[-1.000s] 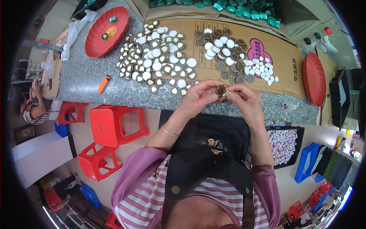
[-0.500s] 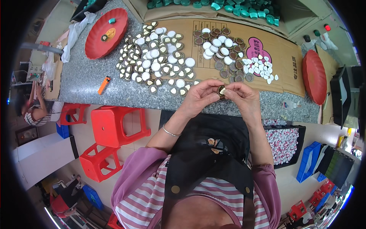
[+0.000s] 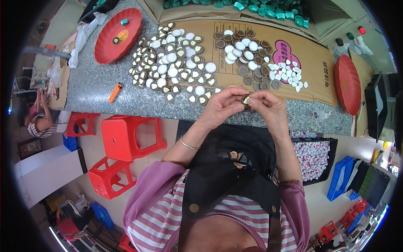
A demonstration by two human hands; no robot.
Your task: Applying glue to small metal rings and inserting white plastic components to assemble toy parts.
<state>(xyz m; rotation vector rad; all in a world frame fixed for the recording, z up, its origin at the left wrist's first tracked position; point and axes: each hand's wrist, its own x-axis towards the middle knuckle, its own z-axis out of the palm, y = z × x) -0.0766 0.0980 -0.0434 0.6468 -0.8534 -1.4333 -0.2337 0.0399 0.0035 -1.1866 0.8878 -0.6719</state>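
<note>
My left hand (image 3: 222,106) and my right hand (image 3: 268,108) meet over the near edge of the grey stone table (image 3: 100,90). Together they pinch one small round brown cap (image 3: 245,100) between the fingertips. Just beyond my left hand lies a wide spread of several white-lined caps (image 3: 176,59). Further right, several brown caps (image 3: 245,48) and a heap of small white liners (image 3: 289,73) rest on a cardboard sheet (image 3: 319,59).
A red plate (image 3: 117,29) sits far left, a second red plate (image 3: 347,84) at the right. An orange lighter (image 3: 115,92) lies on the table. Green caps (image 3: 268,6) line the back. Red stools (image 3: 130,136) stand below left, a black tray of white pieces (image 3: 317,159) by my right elbow.
Both hands have stayed together at the table edge. The fingers have shifted slightly around the small cap, turning it between them.
</note>
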